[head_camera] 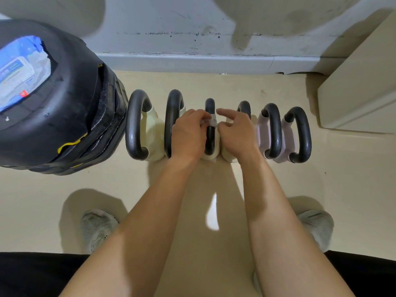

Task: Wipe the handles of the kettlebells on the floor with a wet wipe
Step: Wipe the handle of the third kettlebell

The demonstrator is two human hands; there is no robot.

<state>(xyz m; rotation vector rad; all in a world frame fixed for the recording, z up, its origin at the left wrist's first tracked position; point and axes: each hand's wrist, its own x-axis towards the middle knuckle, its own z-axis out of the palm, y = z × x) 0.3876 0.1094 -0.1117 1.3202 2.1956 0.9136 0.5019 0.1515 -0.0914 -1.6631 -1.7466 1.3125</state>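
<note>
**Both hands on the third handle in the row**

Six kettlebells (216, 133) stand in a line on the cream floor (342, 189), side by side along the grey wall (192, 39), every dark handle arching up toward the camera. The four on the left have cream bodies, the two on the right pale lilac ones.

Action is at the middle handle (209, 133), third from the left. The left hand (188, 133) comes in from its left side, fingers curled in toward the bar and pinching the wet wipe (211, 122), a small crumpled white scrap lying right against the top of that handle. Only a little of the wipe shows between the two hands. The right hand (236, 133) sits just on the other side of the same bar, loosely spread, forefinger stretched out toward the wipe, thumb tucked low near the bar; whether it actually has hold of the wipe I cannot tell. That hand covers most of the fourth kettlebell.

To the left, close beside the first kettlebell, stands a big black bag (64, 108) with a blue and white packet (21, 73) lying on top. A beige box (362, 82) sits at the right. Two pale sneakers (97, 228) are planted well apart below, forearms reaching out between them.
</note>
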